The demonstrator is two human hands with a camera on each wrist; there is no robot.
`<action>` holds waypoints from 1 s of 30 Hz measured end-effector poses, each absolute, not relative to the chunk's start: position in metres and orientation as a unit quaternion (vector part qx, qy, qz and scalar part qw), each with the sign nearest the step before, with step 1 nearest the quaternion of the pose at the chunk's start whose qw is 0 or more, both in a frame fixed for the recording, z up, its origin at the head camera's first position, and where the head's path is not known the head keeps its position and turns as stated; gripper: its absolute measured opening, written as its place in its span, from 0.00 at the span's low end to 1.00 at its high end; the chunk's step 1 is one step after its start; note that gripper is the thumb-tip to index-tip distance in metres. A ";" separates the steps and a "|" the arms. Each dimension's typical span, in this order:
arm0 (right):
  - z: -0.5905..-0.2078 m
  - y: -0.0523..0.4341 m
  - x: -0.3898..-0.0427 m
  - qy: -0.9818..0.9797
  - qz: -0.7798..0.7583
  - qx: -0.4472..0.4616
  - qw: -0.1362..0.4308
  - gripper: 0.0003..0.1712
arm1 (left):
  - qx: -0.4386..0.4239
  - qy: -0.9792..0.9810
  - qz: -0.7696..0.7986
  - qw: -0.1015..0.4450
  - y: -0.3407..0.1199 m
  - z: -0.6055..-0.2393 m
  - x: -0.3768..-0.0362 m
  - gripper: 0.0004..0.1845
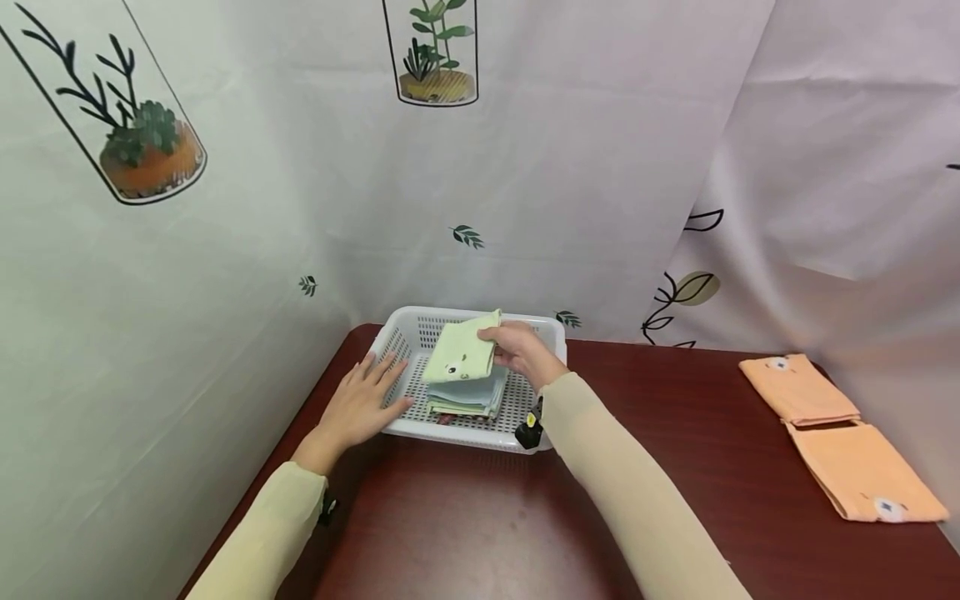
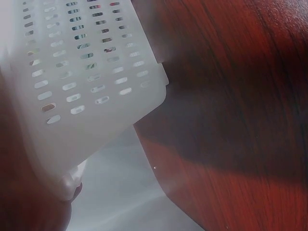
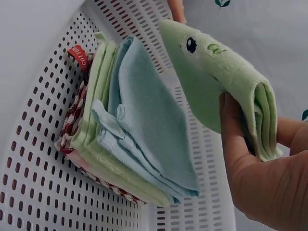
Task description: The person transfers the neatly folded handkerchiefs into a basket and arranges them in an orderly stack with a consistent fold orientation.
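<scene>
Right hand (image 1: 517,346) is pinching a folded green embroidered towel (image 1: 456,346) over the slotted white basket (image 1: 457,433), spread-fingered left hand (image 1: 358,407) resting around its 9 o'clock, so probably mid-transfer, next needing steady guiding.

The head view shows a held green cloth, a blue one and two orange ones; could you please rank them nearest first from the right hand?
1. Green cloth, in the right hand.
2. Blue cloth, lower, in the basket.
3. Orange cloths, far right.

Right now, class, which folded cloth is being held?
The light green cloth pinched in the right hand; the other cloths lie in the white basket or on the table.
</scene>
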State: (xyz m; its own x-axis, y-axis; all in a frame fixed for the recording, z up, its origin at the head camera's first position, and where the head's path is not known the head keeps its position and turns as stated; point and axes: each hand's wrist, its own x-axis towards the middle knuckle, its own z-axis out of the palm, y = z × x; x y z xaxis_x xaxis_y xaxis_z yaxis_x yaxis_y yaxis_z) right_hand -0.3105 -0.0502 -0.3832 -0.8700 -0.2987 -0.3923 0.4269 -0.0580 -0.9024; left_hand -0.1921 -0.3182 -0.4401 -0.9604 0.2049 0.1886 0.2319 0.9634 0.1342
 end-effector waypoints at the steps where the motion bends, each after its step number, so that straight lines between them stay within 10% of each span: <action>1: -0.383 -0.051 -0.310 0.641 -0.724 0.049 0.251 0.21 | -0.113 -0.987 -0.078 0.089 -0.318 -0.440 -0.192 0.41; 30: -0.366 -0.013 -0.312 0.768 -0.594 0.048 0.236 0.34 | -0.115 -0.987 -0.072 0.091 -0.317 -0.438 -0.192 0.41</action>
